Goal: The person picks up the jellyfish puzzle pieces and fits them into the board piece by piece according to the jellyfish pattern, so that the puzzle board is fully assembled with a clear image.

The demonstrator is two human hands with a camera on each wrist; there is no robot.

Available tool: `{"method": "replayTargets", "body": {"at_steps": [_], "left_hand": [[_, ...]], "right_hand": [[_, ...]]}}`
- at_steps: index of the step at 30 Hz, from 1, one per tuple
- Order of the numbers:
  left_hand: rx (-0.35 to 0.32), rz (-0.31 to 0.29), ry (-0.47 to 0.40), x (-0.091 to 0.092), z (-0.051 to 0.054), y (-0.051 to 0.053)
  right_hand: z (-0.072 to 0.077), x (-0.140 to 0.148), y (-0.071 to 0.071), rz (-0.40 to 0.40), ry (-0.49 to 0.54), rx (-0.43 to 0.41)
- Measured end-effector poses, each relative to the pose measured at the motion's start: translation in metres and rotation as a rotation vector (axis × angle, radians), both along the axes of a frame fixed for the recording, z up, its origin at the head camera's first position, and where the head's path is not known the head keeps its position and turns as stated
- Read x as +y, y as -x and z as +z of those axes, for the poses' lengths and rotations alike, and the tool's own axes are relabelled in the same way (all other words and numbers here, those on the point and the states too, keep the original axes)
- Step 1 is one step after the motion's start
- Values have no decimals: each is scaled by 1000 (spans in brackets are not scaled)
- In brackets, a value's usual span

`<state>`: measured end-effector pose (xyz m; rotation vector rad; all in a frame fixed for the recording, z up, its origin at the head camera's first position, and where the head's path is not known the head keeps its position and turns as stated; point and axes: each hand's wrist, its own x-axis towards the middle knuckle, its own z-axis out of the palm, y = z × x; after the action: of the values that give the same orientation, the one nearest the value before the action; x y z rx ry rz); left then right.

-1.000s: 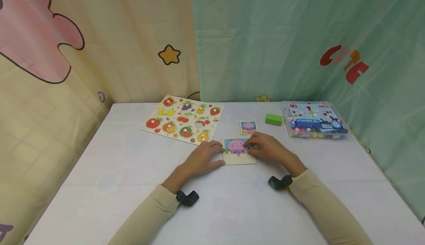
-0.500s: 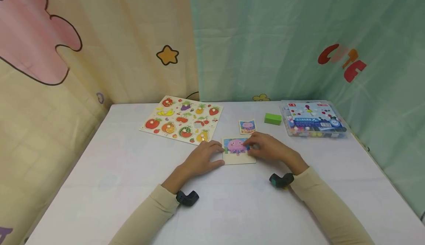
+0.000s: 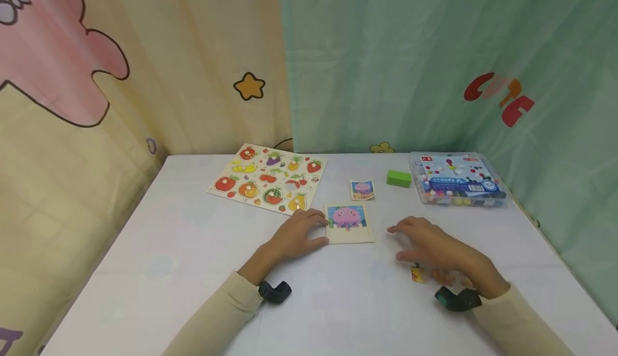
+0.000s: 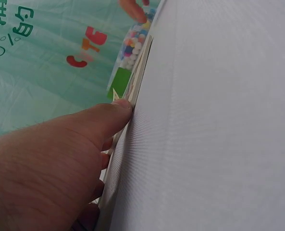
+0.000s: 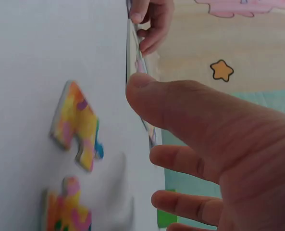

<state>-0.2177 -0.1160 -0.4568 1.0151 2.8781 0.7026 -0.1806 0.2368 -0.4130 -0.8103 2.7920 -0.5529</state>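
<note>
In the head view a wooden puzzle board (image 3: 350, 236) lies mid-table, its upper part filled by a pink jellyfish picture and its lower strip bare wood. My left hand (image 3: 293, 238) touches the board's left edge with thumb and fingertips; in the left wrist view the thumb (image 4: 118, 111) rests against that edge. Off to the board's right, my right hand (image 3: 429, 244) is spread and holds nothing. Under it lie loose puzzle pieces (image 3: 417, 274), partly hidden by the hand. The right wrist view shows a yellow-orange piece (image 5: 72, 118) and another piece (image 5: 79, 211) flat on the table.
Behind the board lies a small jellyfish card (image 3: 362, 190), with a green block (image 3: 398, 178) to its right. A clear box of coloured beads (image 3: 461, 180) stands at the back right. A fruit peg board (image 3: 260, 178) lies back left, near my left hand.
My right hand has let go of the jellyfish picture and moved right and nearer the front, opening over the loose pieces. My left hand stays at the board's edge.
</note>
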Motion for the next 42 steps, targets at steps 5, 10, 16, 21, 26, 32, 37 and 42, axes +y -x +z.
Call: {"method": "replayTargets", "body": {"at_steps": [5, 10, 16, 21, 26, 32, 37, 42], "left_hand": [[-14, 2, 14, 1, -1, -4], [7, 13, 12, 1, 2, -3], [0, 9, 11, 1, 3, -1], [2, 9, 6, 1, 2, -1], [15, 5, 3, 0, 2, 0], [11, 1, 2, 0, 3, 2], [9, -1, 6, 0, 2, 1], [23, -5, 2, 0, 2, 2]], "right_hand": [[-11, 39, -41, -116, -33, 71], [-26, 58, -59, -127, 109, 181], [-40, 59, -58, -84, 214, 349], [-48, 56, -56, -44, 251, 437], [-50, 54, -54, -16, 260, 487], [-51, 51, -52, -16, 270, 488], [-52, 51, -52, 5, 293, 493], [-52, 51, -50, 43, 321, 492]]}}
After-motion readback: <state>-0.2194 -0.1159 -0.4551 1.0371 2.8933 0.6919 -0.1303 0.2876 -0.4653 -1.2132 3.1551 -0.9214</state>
